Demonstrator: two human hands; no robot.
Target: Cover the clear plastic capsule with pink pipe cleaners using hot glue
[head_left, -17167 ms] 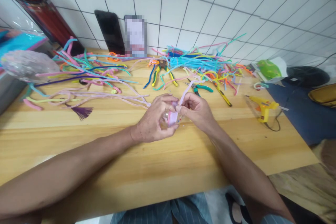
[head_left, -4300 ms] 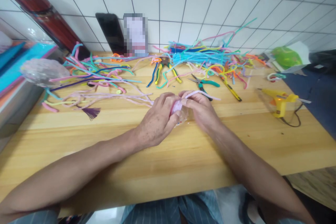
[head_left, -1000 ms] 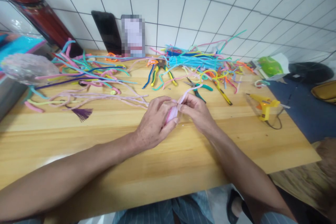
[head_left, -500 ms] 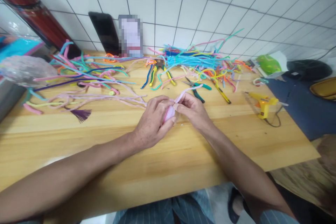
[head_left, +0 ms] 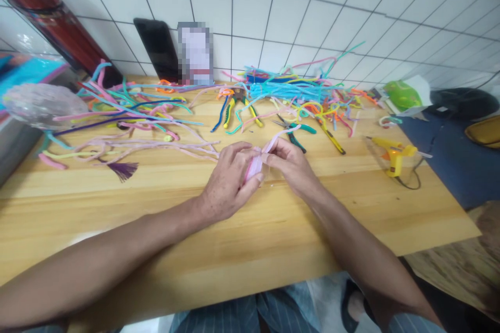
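Over the middle of the wooden table, my left hand [head_left: 228, 182] is closed around a small bundle of pink and pale lilac pipe cleaners [head_left: 254, 166]. Fingers cover much of the bundle, so its full shape is hidden. My right hand [head_left: 291, 166] pinches a pale lilac pipe cleaner [head_left: 279, 136] at the bundle's right side, and the free end sticks out up and to the right. Both hands almost meet at the bundle. Several loose pale pink pipe cleaners [head_left: 172, 148] lie just left of my left hand.
Heaped coloured pipe cleaners [head_left: 289, 91] line the wall. Before them lie yellow-green pliers [head_left: 236, 106], green-handled pliers [head_left: 296, 138] and a yellow craft knife [head_left: 332, 138]. A yellow glue gun [head_left: 394, 156] rests at right. A red flask [head_left: 54, 23], a black phone [head_left: 156, 49] and a purple tassel [head_left: 122, 169] are leftward.
The hands keep nearly the same grip on the bundle, with only slight finger movement. The whole view has shifted a little.
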